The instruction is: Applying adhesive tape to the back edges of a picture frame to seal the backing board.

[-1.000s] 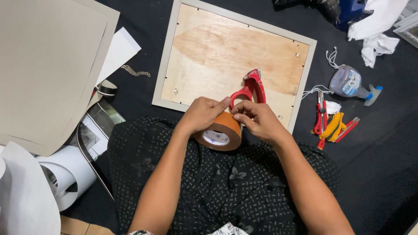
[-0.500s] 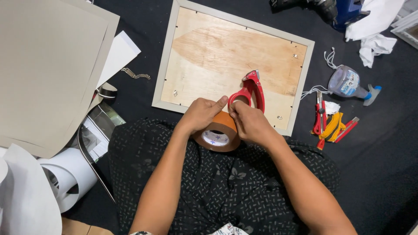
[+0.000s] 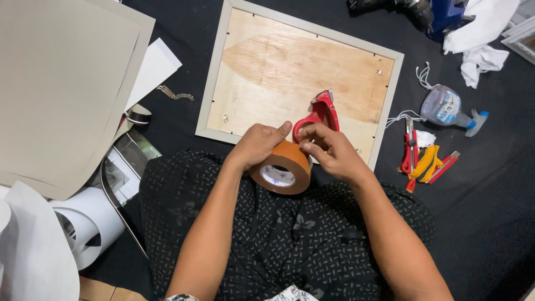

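both hands meet on the orange tape roll [image 3: 281, 167], held on edge at the lap, its core opening facing 6 o'clock. left hand [image 3: 259, 144] grips its 10 o'clock side; right hand [image 3: 329, 149] pinches at the band's 1 o'clock rim, red dispenser [image 3: 319, 116] beyond at 12.

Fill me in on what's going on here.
A seated person holds a roll of brown tape over their lap. The left hand grips the roll, while the right hand picks at its top edge with the fingers. A red tape dispenser lies on the wooden back of a picture frame on the dark floor. Cutters lie to the right.
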